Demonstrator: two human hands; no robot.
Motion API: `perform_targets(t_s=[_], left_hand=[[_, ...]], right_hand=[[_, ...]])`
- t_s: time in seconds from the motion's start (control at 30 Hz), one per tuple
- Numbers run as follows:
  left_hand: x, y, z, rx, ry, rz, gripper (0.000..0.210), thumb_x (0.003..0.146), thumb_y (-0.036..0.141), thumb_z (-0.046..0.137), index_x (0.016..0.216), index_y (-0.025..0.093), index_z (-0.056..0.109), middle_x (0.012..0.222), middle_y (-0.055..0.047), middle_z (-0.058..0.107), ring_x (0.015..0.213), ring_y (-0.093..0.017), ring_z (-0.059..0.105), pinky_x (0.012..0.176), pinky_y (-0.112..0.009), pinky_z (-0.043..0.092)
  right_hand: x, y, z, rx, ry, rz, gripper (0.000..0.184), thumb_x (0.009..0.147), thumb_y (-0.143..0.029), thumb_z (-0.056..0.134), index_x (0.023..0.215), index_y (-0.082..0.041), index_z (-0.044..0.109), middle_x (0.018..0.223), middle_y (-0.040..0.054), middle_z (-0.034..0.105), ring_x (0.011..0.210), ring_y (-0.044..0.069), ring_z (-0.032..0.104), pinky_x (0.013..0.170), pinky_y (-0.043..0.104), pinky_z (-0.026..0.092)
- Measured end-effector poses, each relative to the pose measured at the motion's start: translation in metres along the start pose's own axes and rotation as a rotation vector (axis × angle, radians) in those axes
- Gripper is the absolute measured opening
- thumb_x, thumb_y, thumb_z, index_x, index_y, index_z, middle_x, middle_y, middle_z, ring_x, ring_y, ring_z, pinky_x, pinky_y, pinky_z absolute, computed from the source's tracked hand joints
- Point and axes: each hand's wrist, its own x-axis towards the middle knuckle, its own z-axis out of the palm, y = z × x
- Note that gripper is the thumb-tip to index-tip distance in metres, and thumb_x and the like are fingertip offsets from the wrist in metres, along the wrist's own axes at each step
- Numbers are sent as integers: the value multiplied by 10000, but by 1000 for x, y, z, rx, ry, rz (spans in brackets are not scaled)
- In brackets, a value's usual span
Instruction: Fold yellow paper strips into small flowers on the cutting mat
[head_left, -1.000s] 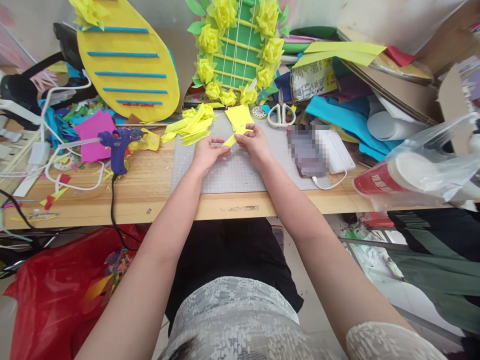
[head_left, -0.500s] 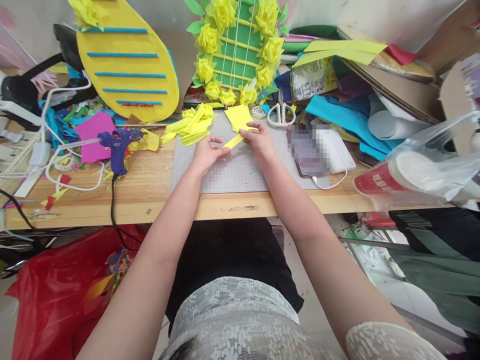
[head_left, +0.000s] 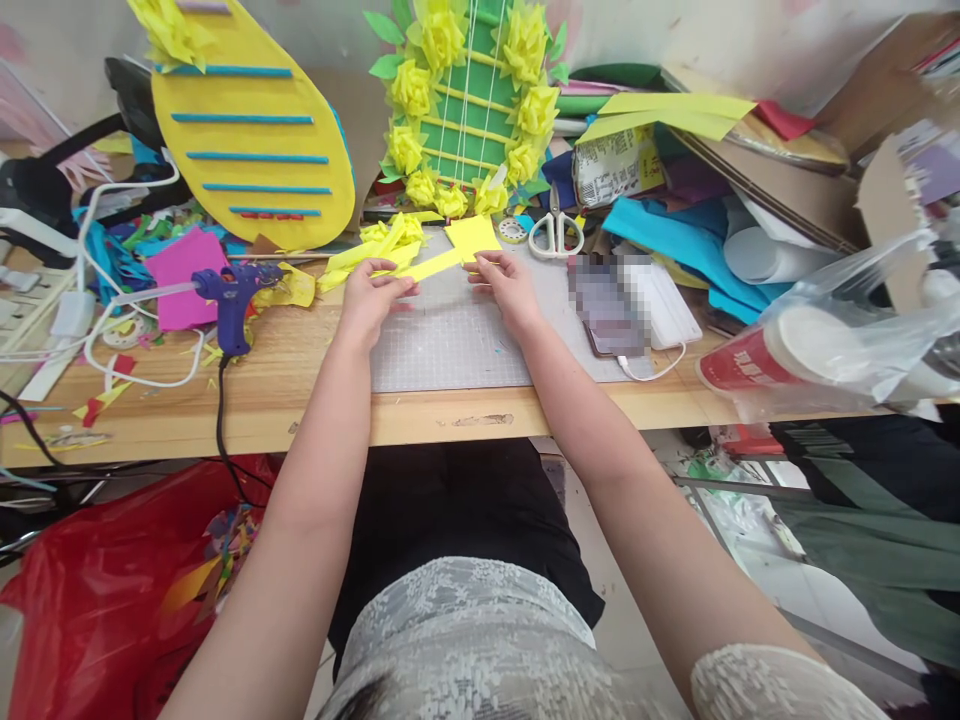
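A yellow paper strip (head_left: pixel 436 266) is stretched nearly straight between my two hands, above the grey cutting mat (head_left: pixel 450 350). My left hand (head_left: pixel 369 298) pinches its left end, beside a heap of folded yellow paper pieces (head_left: pixel 360 262). At the other end the fingers of my right hand (head_left: pixel 508 288) are closed on the strip. Just behind that hand lies a yellow paper sheet or stack (head_left: pixel 472 234). White-handled scissors (head_left: pixel 556 238) rest to its right, near a small tape roll (head_left: pixel 513 230).
A purple glue gun (head_left: pixel 234 300) stands at the left near magenta paper (head_left: pixel 180 275). Behind are a yellow striped board (head_left: pixel 255 140) and a green board with yellow paper flowers (head_left: pixel 469 110). Rightward lie a phone (head_left: pixel 604 305), a white power bank (head_left: pixel 664 305) and a bagged cup (head_left: pixel 757 355).
My left hand has moved left, away from my right hand. More of the yellow strip now shows between them, pulled out longer. The view has shifted slightly.
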Motion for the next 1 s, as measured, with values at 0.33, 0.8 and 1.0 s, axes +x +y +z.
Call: perform_targets(t_s=[0.33,0.8,1.0], left_hand=[[31,-20,-38,443,422,181,353,658,78,631,923,232,457,724,48,576,864,-173,664,861,-321,518],[4,-18,-9,467,329,451,412,713,60,595,1078,230,506,1244,-74,520,1075,-192,584,929,-293,480],[1,-34,13,487,-107,461,428,676,48,622,1066,219,576,1051,-44,642,962,-142,610,909,-242,467]], right_hand=[[-3,1,-12,-945,-7,-282,439,871,-342,553,1275,-175,593,1371,88,566,1318,293,402,1135,476,310],[1,7,-14,-1025,-88,-270,465,935,-394,426,1334,-197,560,1464,83,481,1417,315,309,1170,566,221],[0,8,-13,-1027,-131,-260,453,937,-410,436,1310,-199,583,1474,84,469,1445,328,265,1172,591,187]])
